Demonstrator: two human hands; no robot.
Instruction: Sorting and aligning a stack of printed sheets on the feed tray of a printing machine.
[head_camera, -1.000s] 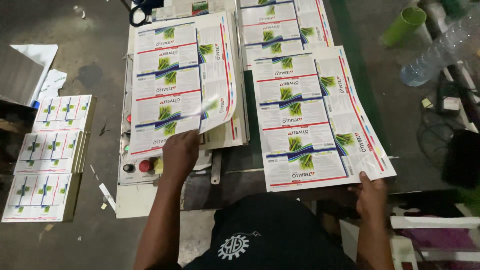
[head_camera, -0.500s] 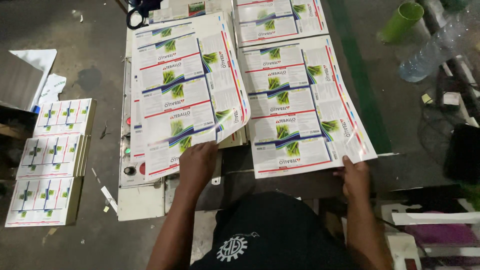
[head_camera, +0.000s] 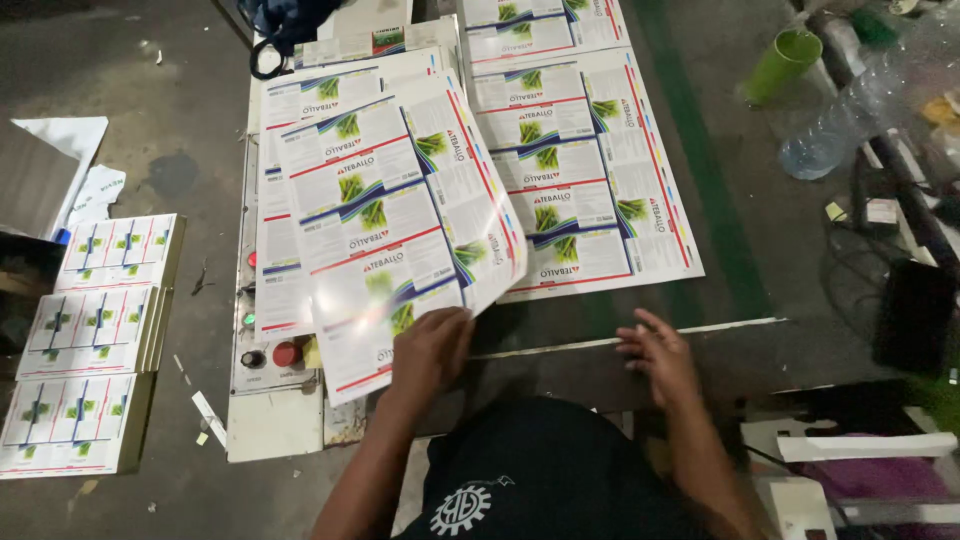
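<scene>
A glossy printed sheet (head_camera: 400, 235) is gripped at its near edge by the fingers of the left hand (head_camera: 432, 348) and is held tilted over a stack of like sheets on the worktop (head_camera: 720, 345). The right hand (head_camera: 660, 352) is seen empty, its fingers spread, just short of a second sheet (head_camera: 590, 180) lying flat. Trimmed label stacks (head_camera: 95, 330) are set well to the left.

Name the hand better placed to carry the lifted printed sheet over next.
Left. The left hand already grips the lifted sheet at its near edge; the right hand hovers open, apart from the flat sheet.
</scene>
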